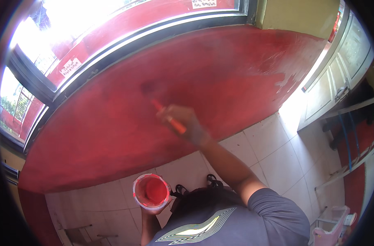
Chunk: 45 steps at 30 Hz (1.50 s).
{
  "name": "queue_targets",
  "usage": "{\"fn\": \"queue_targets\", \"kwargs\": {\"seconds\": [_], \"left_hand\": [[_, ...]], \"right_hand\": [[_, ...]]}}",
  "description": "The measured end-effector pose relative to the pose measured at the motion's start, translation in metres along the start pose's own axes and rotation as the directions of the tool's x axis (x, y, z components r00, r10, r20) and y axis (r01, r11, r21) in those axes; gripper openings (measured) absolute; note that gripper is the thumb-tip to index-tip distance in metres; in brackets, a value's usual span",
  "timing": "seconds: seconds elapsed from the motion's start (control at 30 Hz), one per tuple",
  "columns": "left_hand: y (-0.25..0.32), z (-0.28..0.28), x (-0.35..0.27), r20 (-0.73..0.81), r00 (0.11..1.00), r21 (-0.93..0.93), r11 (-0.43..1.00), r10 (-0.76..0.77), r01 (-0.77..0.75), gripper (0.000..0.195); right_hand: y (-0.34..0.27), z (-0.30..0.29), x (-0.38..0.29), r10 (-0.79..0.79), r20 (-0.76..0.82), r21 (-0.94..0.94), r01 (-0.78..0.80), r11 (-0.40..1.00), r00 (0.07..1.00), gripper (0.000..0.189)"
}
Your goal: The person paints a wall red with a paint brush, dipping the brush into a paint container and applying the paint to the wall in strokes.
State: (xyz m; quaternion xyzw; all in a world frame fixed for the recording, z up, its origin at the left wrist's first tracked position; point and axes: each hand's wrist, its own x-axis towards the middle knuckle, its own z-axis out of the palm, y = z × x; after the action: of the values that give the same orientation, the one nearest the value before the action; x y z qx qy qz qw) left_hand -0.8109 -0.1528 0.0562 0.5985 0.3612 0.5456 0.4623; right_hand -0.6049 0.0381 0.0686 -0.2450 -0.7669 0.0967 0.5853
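In my right hand (pixel 184 121) is a paintbrush (pixel 176 125) with an orange handle, gripped around its middle. Its dark bristle end, blurred, is against or very close to the red wall (pixel 113 123) below the window. My left hand (pixel 167 205) holds a round plastic paint pot (pixel 152 191) from below and the side, low in front of my body. Red paint lies inside the pot, and red smears mark its pale rim. Most of the left hand's fingers are hidden by the pot.
A dark window frame (pixel 150 33) borders the wall's top. On the right stands an open white door (pixel 331 83). White floor tiles (pixel 239 147) run along the wall's foot. A pink plastic container (pixel 330 227) is at lower right, near a metal-framed piece of furniture (pixel 344 173).
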Motion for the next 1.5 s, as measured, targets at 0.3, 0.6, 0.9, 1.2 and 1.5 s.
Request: {"fn": "queue_targets", "kwargs": {"seconds": [0.3, 0.6, 0.9, 1.2, 1.5], "left_hand": [[-0.012, 0.014, -0.007, 0.055, 0.997, 0.123, 0.991, 0.053, -0.06, 0.083], [-0.012, 0.013, -0.015, 0.0, 1.0, 0.054, 0.999, -0.009, 0.009, 0.082], [-0.01, -0.011, -0.016, -0.012, 0.999, 0.052, 0.998, -0.042, 0.042, 0.091], [-0.015, -0.084, -0.018, 0.014, 0.999, 0.13, 0.99, 0.045, -0.046, 0.078], [-0.027, -0.168, -0.031, 0.033, 0.999, 0.189, 0.982, -0.007, 0.001, 0.083]], "right_hand": [[0.068, -0.178, -0.026, 0.203, -0.72, 0.057, -0.235, 0.97, 0.663, 0.01], [0.047, -0.161, 0.006, -0.067, -0.667, -0.365, -0.247, 0.897, 0.742, 0.022], [-0.012, 0.011, 0.029, -0.207, -0.025, -0.168, 0.2, 0.965, 0.978, 0.015], [0.034, -0.072, -0.037, 0.205, -0.693, -0.129, -0.398, 0.908, 0.691, 0.012], [0.0, 0.03, -0.019, 0.083, -0.518, -0.35, -0.3, 0.887, 0.851, 0.008]]}}
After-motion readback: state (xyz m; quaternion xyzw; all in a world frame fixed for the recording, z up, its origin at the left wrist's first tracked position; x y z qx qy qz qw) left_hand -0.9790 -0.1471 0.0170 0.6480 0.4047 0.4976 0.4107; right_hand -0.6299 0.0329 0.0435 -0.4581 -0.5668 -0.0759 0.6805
